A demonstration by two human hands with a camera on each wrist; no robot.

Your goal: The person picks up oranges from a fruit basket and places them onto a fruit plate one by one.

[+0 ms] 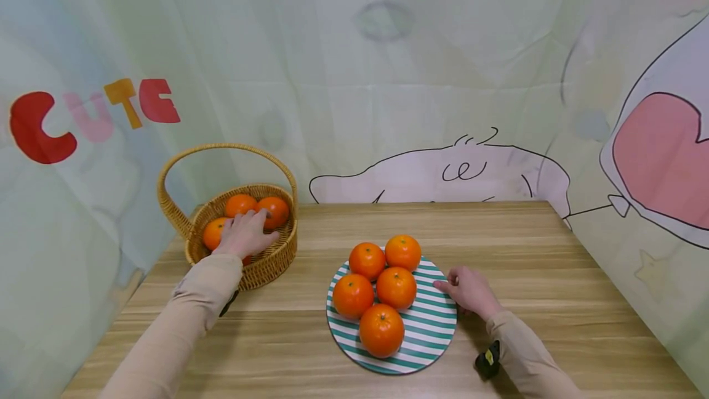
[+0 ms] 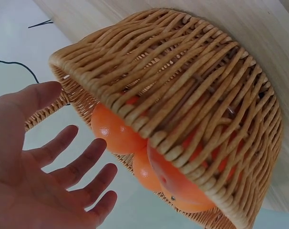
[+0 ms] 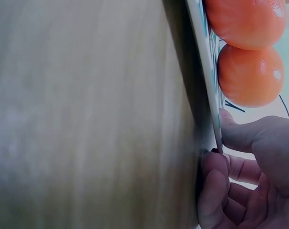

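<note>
In the head view my left hand [image 1: 246, 236] is over the wicker basket [image 1: 271, 270], above several oranges [image 1: 240, 205]. The left wrist view shows that hand [image 2: 63, 167] with fingers spread and relaxed beside the basket rim [image 2: 135, 112], holding nothing; oranges [image 2: 116, 131] lie inside. My right hand [image 1: 471, 291] pinches the right edge of the striped plate [image 1: 434, 319], thumb on top and curled fingers below, as the right wrist view shows at the hand [image 3: 254, 167]. Several oranges [image 1: 382, 330] sit on the plate's left and middle part.
The wooden table [image 1: 277, 337] carries the basket at the back left and the plate near the middle. The basket's tall handle [image 1: 227, 145] arches over it. A printed curtain [image 1: 343, 79] hangs behind the table and along its sides.
</note>
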